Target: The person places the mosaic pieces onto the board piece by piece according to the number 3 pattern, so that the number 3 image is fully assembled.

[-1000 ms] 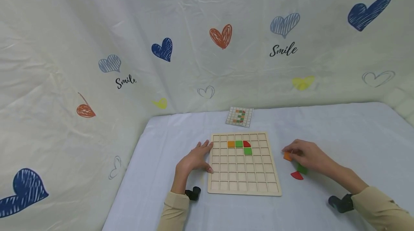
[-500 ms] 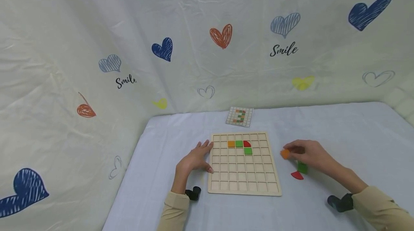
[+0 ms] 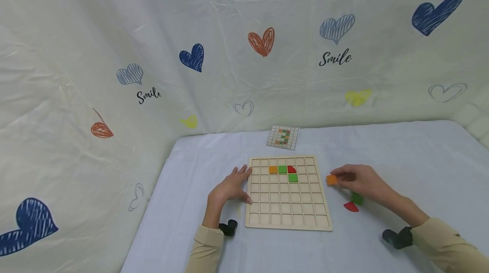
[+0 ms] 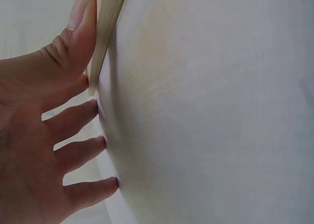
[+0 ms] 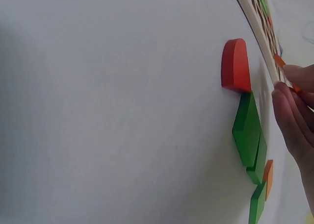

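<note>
A wooden grid board [image 3: 280,198] lies on the table. In its upper rows sit an orange square [image 3: 273,170], a green square [image 3: 282,169], a red quarter-circle tile [image 3: 291,169] and, below that, another green square [image 3: 293,178]. My left hand [image 3: 229,188] rests at the board's left edge with fingers spread, thumb [image 4: 81,33] against the side. Right of the board, my right hand [image 3: 361,179] pinches an orange square tile [image 3: 331,180] between thumb and fingertips. Beneath that hand lie a red quarter-circle tile [image 3: 351,206] and a green tile [image 3: 357,198].
Behind the board lies a printed pattern card [image 3: 283,137]. More green tiles [image 5: 257,202] and an orange tile [image 5: 268,177] show beyond the red one in the right wrist view. A white cloth [image 3: 282,251] covers the table, and a heart-printed curtain [image 3: 221,90] hangs behind.
My right hand has picked up the orange tile and carried it left, close to the board's right edge. My left hand has stayed in place.
</note>
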A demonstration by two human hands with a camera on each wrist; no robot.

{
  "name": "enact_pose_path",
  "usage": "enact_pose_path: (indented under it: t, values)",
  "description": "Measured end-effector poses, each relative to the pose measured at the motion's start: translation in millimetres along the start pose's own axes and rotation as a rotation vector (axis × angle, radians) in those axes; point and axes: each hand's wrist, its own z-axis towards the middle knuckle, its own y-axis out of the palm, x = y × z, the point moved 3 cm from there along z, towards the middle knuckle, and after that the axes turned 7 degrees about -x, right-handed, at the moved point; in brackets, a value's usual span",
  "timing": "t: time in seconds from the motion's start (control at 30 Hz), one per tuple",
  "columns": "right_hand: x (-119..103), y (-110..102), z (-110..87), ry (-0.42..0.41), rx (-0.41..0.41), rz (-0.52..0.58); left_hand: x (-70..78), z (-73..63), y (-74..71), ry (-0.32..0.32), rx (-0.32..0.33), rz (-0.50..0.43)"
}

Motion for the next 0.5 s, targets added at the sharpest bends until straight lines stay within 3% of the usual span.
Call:
enact_pose_path:
  t: [0.5]
  values:
    - [-18, 14, 10.7, -0.021, 0.005, 0.003, 1.1, -1.3, -1.2, 0.009, -0.003, -0.012]
